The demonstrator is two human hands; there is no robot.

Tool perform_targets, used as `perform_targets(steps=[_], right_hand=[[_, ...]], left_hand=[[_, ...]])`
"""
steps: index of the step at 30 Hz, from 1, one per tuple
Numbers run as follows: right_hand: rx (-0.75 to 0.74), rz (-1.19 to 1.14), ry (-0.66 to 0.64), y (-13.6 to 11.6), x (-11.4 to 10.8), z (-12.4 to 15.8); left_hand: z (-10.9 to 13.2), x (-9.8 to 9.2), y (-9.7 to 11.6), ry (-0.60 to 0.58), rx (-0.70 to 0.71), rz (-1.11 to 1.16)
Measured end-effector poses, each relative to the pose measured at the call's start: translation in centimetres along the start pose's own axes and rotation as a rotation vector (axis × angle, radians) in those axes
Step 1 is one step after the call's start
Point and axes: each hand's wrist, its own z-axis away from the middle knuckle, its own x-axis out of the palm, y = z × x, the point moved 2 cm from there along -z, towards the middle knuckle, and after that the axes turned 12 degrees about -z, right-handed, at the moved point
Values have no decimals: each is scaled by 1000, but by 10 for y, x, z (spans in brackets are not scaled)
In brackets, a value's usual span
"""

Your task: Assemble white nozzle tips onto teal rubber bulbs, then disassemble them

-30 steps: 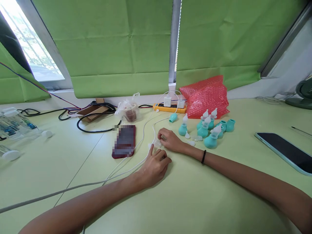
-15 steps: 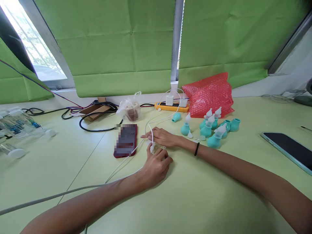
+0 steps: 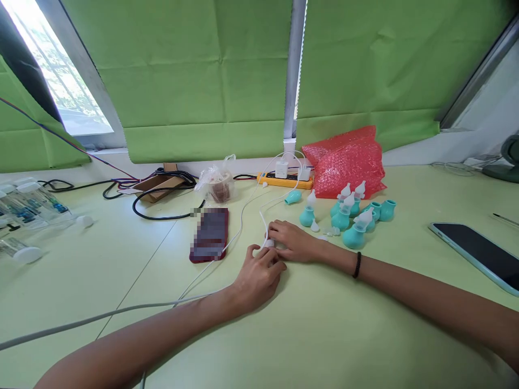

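Observation:
My left hand [image 3: 259, 275] rests on the table with its fingers curled down; what lies under its fingertips is hidden. Close by its fingertips, my right hand [image 3: 295, 243] bends its fingers around a small white piece [image 3: 269, 243], partly covered, whose kind I cannot make out. A thin white cable [image 3: 262, 215] runs down to this spot. To the right of my right hand stand several turquoise squeeze bulbs [image 3: 354, 236], some with translucent pointed tips [image 3: 365, 217]. One turquoise bulb [image 3: 292, 196] lies on its side farther back, and loose clear pieces [image 3: 332, 231] lie near the wrist.
A red-cased phone [image 3: 210, 235] lies left of my hands; another phone [image 3: 478, 254] is at right. Behind are an orange power strip [image 3: 284, 180], a red bubble-wrap bag [image 3: 351, 162] and a bagged roll [image 3: 220, 189]. A grey cable [image 3: 121, 311] crosses my left forearm. Clear bottles [image 3: 36, 202] stand at left.
My right hand has drawn back to the right, its outstretched fingers now bent around the small white piece. The white cable's loop has shifted right. My left hand stays about where it was.

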Motion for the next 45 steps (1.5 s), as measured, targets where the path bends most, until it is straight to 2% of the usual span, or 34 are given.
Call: perform_targets(steps=[5, 8, 13, 18, 21, 24, 26, 28, 32, 34, 40, 43, 45], right_hand=[[67, 70, 43, -11, -4, 26], [63, 9, 68, -16, -4, 43], [87, -117, 162, -19, -5, 75], [152, -141, 156, -18, -10, 90], [156, -96, 192, -18, -13, 89], [171, 40, 305, -16, -16, 88], [181, 137, 335, -17, -20, 89], [171, 192, 249, -20, -25, 89], [184, 213, -100, -25, -38, 91], [235, 193, -193, -25, -44, 93], [385, 114, -196, -17, -41, 95], [404, 110, -151, -18, -40, 92], [408, 94, -101, -20, -47, 92]], left_hand=[[-1, -1, -1, -40, -73, -58], [-1, -2, -2, -2, -83, -38], [0, -5, 1, 141, 56, 104], [0, -4, 4, 117, 195, 195], [-2, -1, 2, 75, 159, 226], [-4, 1, -1, 46, 67, 212], [-4, 1, -2, 12, 2, 184], [-5, 1, -3, -40, -63, 153], [-6, -1, -3, -142, -140, 111], [-6, -1, -3, -159, -152, 112], [-7, 2, -4, -78, -104, 150], [-6, 1, -4, -19, -86, 189], [-6, 1, -4, 2, -77, 216]])
